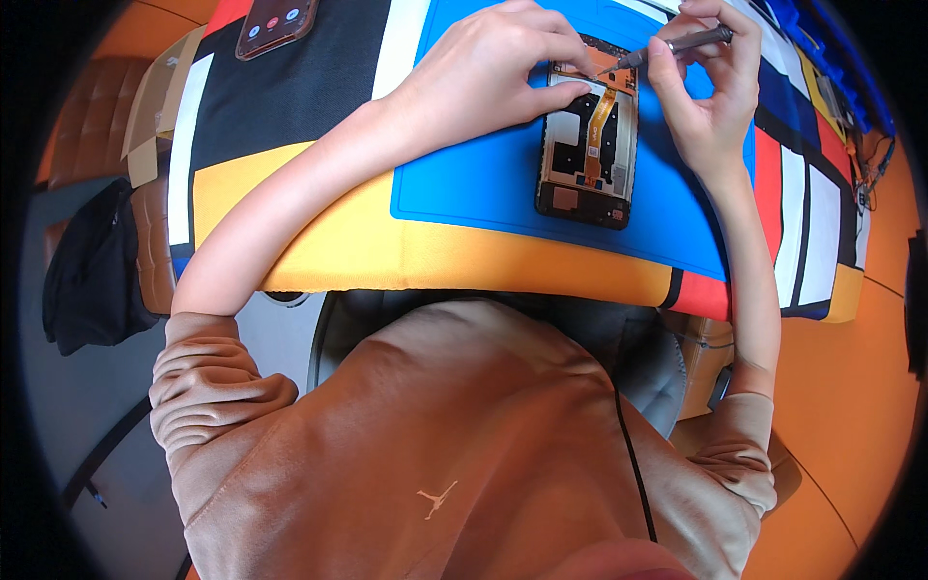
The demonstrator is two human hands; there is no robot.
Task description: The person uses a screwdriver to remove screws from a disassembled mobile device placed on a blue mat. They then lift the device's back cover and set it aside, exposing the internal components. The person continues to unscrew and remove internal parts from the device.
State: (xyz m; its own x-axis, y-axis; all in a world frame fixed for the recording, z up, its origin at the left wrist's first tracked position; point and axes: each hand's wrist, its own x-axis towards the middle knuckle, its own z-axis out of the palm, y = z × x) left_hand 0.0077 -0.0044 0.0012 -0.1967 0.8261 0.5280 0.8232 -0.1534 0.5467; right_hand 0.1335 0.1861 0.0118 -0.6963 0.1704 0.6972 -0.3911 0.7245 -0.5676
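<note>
An opened smartphone [628,155] lies on a blue mat [464,188], its inside facing up. An orange-yellow flex cable [601,130] runs down its middle. My left hand [493,72] reaches over the phone's upper left edge, thumb and fingers closed on it near the top. In my right hand [715,106] is a slim dark screwdriver [681,43], pinched between thumb and fingers and slanting down to the left. Its tip meets the phone's upper part, close to my left fingertips. My left fingers hide some of that area.
Another phone [277,26] with a lit screen rests at the table's far left. The tablecloth [319,217] has coloured blocks. A cardboard box [159,106] and a black cloth [92,266] are to the left. Cables [875,164] hang at the far right.
</note>
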